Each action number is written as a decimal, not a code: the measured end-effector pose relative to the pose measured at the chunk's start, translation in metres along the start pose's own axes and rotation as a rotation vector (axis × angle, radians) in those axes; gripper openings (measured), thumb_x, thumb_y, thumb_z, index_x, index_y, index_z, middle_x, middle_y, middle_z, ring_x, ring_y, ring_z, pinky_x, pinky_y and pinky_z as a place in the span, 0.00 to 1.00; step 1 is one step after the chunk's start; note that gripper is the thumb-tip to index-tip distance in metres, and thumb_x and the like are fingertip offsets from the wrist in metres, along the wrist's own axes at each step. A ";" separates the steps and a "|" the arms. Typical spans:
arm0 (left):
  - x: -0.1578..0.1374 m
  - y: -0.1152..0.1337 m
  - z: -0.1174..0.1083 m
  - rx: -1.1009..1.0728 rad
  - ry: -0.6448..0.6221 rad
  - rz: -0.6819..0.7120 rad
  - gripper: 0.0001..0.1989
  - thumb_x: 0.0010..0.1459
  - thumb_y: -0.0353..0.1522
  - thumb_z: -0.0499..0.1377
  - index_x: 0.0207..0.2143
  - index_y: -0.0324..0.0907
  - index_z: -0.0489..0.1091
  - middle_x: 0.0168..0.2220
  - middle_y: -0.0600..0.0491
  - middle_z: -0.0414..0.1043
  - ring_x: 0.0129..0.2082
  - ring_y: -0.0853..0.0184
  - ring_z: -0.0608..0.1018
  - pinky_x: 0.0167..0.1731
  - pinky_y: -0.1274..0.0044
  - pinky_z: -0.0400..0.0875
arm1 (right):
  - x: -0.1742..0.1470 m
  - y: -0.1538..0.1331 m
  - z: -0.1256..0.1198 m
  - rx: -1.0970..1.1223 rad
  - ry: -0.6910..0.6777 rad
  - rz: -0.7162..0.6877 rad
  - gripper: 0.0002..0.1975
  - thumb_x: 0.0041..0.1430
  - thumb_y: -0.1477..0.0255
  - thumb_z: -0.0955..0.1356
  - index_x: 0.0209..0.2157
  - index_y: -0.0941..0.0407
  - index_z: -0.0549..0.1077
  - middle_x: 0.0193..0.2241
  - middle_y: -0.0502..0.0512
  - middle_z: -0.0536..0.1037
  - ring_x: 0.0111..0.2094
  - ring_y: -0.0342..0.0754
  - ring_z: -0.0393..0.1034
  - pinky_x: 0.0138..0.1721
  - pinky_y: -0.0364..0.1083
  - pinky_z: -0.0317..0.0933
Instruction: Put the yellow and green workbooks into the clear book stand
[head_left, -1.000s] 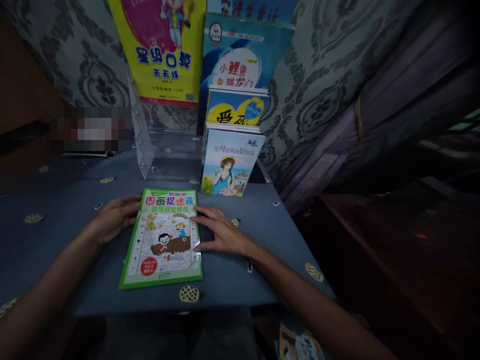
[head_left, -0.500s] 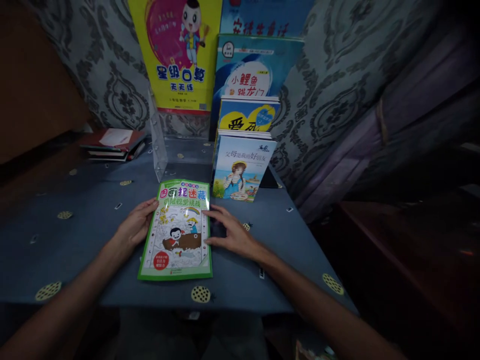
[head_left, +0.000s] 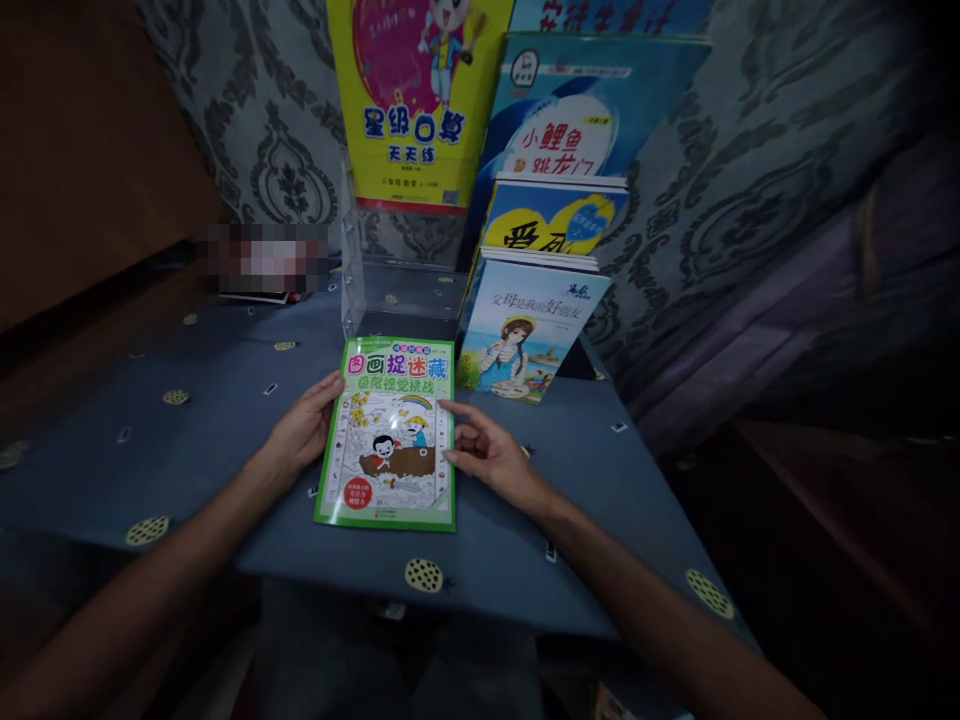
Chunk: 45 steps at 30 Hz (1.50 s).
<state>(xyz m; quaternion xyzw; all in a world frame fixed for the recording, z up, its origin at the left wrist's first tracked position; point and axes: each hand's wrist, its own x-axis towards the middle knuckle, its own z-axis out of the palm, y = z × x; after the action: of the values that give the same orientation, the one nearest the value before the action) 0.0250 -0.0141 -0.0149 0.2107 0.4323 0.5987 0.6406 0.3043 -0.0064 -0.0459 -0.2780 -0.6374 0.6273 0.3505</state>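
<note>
Left hand (head_left: 306, 425): fingers grasping the left edge of the green-bordered book (head_left: 397, 460). Right hand (head_left: 501, 462): index and thumb tips at its right border, other fingers curled (can't tell if that's a pinch or just contact). Book is cover up, between my hands, near the middle of the table's (head_left: 217, 440) front edge. Past it, toward the back edge: clear rack (head_left: 349, 270), yellow book (head_left: 412, 130) upper left, pale-blue book (head_left: 525, 340) front right, leaning back. Blurred stack (head_left: 262, 265) by the back-left corner.
</note>
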 end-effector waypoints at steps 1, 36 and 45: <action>0.000 0.000 0.000 0.009 -0.008 0.003 0.09 0.59 0.24 0.62 0.43 0.40 0.76 0.39 0.50 0.83 0.38 0.65 0.85 0.42 0.76 0.81 | 0.000 0.000 0.000 -0.003 0.001 0.001 0.34 0.57 0.62 0.74 0.62 0.49 0.63 0.32 0.47 0.73 0.32 0.43 0.68 0.35 0.45 0.63; 0.008 -0.007 -0.008 0.051 -0.054 -0.018 0.09 0.61 0.31 0.62 0.43 0.38 0.77 0.38 0.49 0.83 0.36 0.62 0.84 0.41 0.71 0.80 | -0.003 -0.006 0.008 0.129 0.055 0.022 0.38 0.58 0.63 0.75 0.65 0.46 0.57 0.34 0.49 0.75 0.30 0.43 0.68 0.27 0.41 0.62; 0.007 -0.008 -0.005 0.048 -0.030 0.013 0.08 0.60 0.32 0.62 0.41 0.38 0.77 0.38 0.47 0.83 0.41 0.58 0.84 0.46 0.67 0.79 | -0.002 -0.006 0.010 0.212 0.150 0.093 0.54 0.52 0.66 0.77 0.71 0.47 0.44 0.37 0.51 0.79 0.32 0.45 0.70 0.28 0.43 0.63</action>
<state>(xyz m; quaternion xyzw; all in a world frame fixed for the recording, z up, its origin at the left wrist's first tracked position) 0.0256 -0.0103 -0.0261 0.2378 0.4354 0.5892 0.6378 0.2981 -0.0147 -0.0393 -0.3148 -0.5259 0.6842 0.3951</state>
